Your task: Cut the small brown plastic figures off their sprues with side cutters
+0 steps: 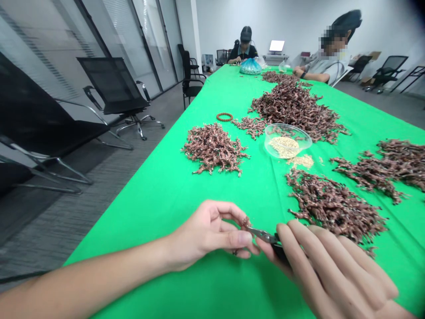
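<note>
Green cloth covers the table [159,190], and I have both bare hands working low over its near end. On my left hand [207,230], the grip is narrow: thumb and fingers pinch a small brown piece [245,223] at their tips. My right hand [335,266] has its grip closed around the dark handles of the pliers [265,235], whose metal tips point left and meet the small brown piece. I cannot tell whether the tips are fully closed on it.

Beyond the left hand I see a loose brown heap [214,148] lying on the cloth. Another heap [335,204] lies just beyond the right hand, and a third heap [403,164] reaches the right edge of my view. Farther up the table spreads the largest pile [292,106], with a smaller scatter [250,127] at its left side and a brown beaded ring [225,120] beside that.

Between the heaps stands a clear bowl [269,148] holding pale grains [285,146], some of them spilled on the cloth just in front. At the far end I make out a blue bag [250,66] near one seated person [245,52]; a second person [332,68] leans on the right side.
</note>
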### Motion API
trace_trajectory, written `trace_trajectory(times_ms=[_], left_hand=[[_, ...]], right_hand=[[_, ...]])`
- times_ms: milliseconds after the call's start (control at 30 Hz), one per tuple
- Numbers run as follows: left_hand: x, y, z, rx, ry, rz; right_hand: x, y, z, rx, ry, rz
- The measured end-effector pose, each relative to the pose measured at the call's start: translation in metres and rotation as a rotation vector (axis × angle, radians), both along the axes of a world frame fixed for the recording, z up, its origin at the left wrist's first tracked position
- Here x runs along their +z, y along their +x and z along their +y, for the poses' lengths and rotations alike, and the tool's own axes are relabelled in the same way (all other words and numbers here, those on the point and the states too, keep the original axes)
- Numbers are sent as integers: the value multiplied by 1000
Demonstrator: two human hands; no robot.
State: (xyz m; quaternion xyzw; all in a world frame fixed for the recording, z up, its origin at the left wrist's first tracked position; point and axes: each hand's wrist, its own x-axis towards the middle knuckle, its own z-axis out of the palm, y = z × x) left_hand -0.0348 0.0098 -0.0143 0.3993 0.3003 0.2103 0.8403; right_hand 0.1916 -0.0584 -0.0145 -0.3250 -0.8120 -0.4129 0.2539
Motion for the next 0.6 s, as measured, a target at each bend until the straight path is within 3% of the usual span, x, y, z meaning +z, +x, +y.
trace_trajectory(times_ms=[600], left_hand=[[0, -1, 0, -30, 21, -11]], right_hand=[[-6, 2, 2, 44, 28, 21]])
